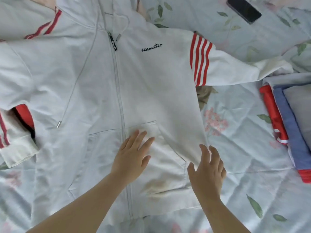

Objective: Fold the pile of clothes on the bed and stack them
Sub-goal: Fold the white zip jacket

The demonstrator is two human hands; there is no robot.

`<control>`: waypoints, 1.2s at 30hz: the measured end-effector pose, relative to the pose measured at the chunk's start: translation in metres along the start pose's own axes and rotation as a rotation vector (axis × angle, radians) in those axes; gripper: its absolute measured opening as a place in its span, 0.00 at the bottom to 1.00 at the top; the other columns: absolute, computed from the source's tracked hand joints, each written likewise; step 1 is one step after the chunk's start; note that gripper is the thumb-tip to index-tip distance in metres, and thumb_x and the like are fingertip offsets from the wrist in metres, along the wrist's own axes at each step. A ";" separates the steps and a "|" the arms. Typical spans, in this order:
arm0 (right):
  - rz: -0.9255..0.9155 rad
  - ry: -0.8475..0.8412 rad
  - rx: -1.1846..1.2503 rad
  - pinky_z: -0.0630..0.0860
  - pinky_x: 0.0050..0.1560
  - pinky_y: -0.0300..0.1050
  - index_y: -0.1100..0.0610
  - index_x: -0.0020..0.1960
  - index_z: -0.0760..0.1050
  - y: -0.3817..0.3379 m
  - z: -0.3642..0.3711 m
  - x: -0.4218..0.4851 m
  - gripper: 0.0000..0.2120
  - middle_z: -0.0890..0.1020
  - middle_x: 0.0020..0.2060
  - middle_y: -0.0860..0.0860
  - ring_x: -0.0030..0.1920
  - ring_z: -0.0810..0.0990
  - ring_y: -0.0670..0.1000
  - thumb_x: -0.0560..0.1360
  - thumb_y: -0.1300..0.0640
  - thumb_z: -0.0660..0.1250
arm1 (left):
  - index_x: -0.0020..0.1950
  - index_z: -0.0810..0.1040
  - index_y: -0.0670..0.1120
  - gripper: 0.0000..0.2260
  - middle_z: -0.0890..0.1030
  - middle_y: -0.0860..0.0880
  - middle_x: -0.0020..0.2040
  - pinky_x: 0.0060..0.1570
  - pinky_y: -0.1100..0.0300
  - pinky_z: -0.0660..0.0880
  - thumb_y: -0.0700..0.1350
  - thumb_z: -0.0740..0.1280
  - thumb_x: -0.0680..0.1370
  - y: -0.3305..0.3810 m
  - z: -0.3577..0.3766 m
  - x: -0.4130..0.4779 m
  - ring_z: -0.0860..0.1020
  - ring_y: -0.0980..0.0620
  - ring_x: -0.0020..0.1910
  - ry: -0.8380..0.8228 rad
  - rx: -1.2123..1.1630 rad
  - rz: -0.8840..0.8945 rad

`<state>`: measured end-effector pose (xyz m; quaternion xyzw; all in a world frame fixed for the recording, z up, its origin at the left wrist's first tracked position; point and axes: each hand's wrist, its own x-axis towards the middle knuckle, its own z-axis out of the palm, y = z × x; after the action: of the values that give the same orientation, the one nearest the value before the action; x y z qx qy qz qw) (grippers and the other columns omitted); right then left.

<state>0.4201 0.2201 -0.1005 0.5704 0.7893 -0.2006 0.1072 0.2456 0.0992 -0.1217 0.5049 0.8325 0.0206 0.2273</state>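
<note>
- Bright, soft, even light; the white hoodie (pixel 143 84) looks washed out, its folds faint.
- Shadows are weak; one dark pocket lies under its folded sleeve (pixel 18 145).
- The whole view is slightly soft, with wide-angle bending toward the borders.

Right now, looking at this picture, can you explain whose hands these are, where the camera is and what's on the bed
No machine here: a camera worn on a person's head looks down at their bare hands. A white zip hoodie with red-striped sleeves lies spread on the floral bedsheet. The left hand rests flat on its front; the right hand is open at its side edge. Neither holds anything. Folded clothes are stacked at the right; a dark phone lies farther up.
</note>
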 end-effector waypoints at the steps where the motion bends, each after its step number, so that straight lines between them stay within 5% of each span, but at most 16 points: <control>1: -0.074 -0.006 0.016 0.56 0.67 0.49 0.49 0.74 0.58 -0.019 0.000 0.002 0.31 0.57 0.74 0.51 0.70 0.61 0.54 0.74 0.54 0.66 | 0.72 0.68 0.50 0.25 0.65 0.46 0.74 0.70 0.50 0.58 0.47 0.68 0.76 -0.006 -0.009 -0.003 0.61 0.43 0.74 0.064 -0.045 -0.026; 4: -0.276 -0.074 0.012 0.54 0.70 0.48 0.47 0.75 0.54 -0.083 0.005 0.014 0.30 0.51 0.76 0.49 0.74 0.55 0.52 0.76 0.52 0.62 | 0.65 0.76 0.45 0.22 0.74 0.43 0.67 0.58 0.45 0.71 0.42 0.73 0.72 -0.039 -0.031 -0.009 0.73 0.40 0.65 0.245 -0.134 -0.153; 11: -0.574 -0.268 0.036 0.50 0.72 0.48 0.46 0.77 0.46 -0.244 0.022 0.030 0.32 0.47 0.77 0.46 0.77 0.46 0.50 0.78 0.51 0.58 | 0.68 0.70 0.44 0.17 0.70 0.46 0.68 0.66 0.50 0.64 0.45 0.62 0.79 -0.157 -0.079 -0.028 0.68 0.45 0.67 0.608 -0.489 -0.595; 15: -0.536 -0.462 0.043 0.52 0.74 0.57 0.43 0.77 0.44 -0.299 0.041 0.030 0.34 0.45 0.77 0.45 0.77 0.43 0.54 0.78 0.50 0.60 | 0.59 0.73 0.47 0.11 0.74 0.51 0.55 0.54 0.54 0.67 0.50 0.58 0.80 -0.218 -0.098 -0.034 0.71 0.44 0.61 0.817 -0.815 -0.902; 18: -0.478 -0.500 -0.033 0.51 0.73 0.61 0.43 0.77 0.42 -0.311 0.055 0.034 0.36 0.43 0.77 0.45 0.77 0.42 0.56 0.77 0.50 0.61 | 0.66 0.69 0.48 0.19 0.69 0.48 0.65 0.59 0.51 0.66 0.56 0.56 0.80 -0.267 -0.100 -0.044 0.69 0.45 0.63 0.886 -0.968 -1.370; 20: -0.454 -0.494 -0.065 0.52 0.73 0.61 0.43 0.77 0.42 -0.313 0.060 0.039 0.37 0.43 0.77 0.44 0.77 0.43 0.55 0.76 0.49 0.62 | 0.70 0.66 0.50 0.23 0.64 0.47 0.71 0.66 0.47 0.62 0.60 0.52 0.79 -0.292 -0.090 -0.055 0.64 0.45 0.68 0.812 -0.952 -1.502; 25: -0.407 -0.444 -0.095 0.55 0.72 0.61 0.46 0.77 0.42 -0.318 0.070 0.042 0.39 0.45 0.77 0.44 0.77 0.44 0.54 0.75 0.46 0.62 | 0.72 0.61 0.50 0.24 0.67 0.47 0.68 0.64 0.42 0.67 0.59 0.57 0.78 -0.324 -0.060 -0.073 0.71 0.42 0.61 0.639 -1.067 -1.392; 27: -0.394 -0.411 -0.121 0.55 0.72 0.62 0.46 0.77 0.41 -0.320 0.074 0.039 0.39 0.45 0.77 0.44 0.77 0.44 0.54 0.75 0.44 0.61 | 0.69 0.62 0.46 0.23 0.75 0.48 0.56 0.57 0.45 0.72 0.53 0.62 0.78 -0.332 -0.054 -0.079 0.76 0.43 0.51 0.551 -1.061 -1.344; 29: -0.385 -0.381 -0.133 0.56 0.72 0.61 0.46 0.77 0.42 -0.320 0.074 0.037 0.38 0.45 0.77 0.44 0.76 0.45 0.54 0.76 0.43 0.60 | 0.58 0.71 0.42 0.13 0.76 0.49 0.42 0.40 0.54 0.74 0.49 0.62 0.78 -0.340 -0.053 -0.085 0.74 0.47 0.37 0.501 -1.002 -1.313; 33: -0.347 -0.361 -0.117 0.56 0.72 0.59 0.47 0.77 0.42 -0.324 0.073 0.026 0.37 0.45 0.77 0.44 0.76 0.45 0.54 0.76 0.41 0.59 | 0.35 0.68 0.43 0.16 0.70 0.48 0.30 0.27 0.59 0.62 0.49 0.58 0.80 -0.359 -0.077 -0.109 0.68 0.49 0.29 0.593 -0.847 -1.160; 36: -0.293 -0.343 -0.106 0.59 0.71 0.57 0.49 0.78 0.44 -0.334 0.064 0.011 0.37 0.48 0.77 0.47 0.76 0.49 0.54 0.76 0.49 0.61 | 0.40 0.70 0.42 0.16 0.72 0.47 0.34 0.30 0.57 0.66 0.50 0.55 0.81 -0.377 -0.112 -0.133 0.70 0.49 0.31 0.665 -0.854 -1.063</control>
<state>0.0982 0.1114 -0.0972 0.4008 0.8433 -0.2661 0.2395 -0.0609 -0.1766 -0.0730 -0.1292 0.9081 0.3801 0.1196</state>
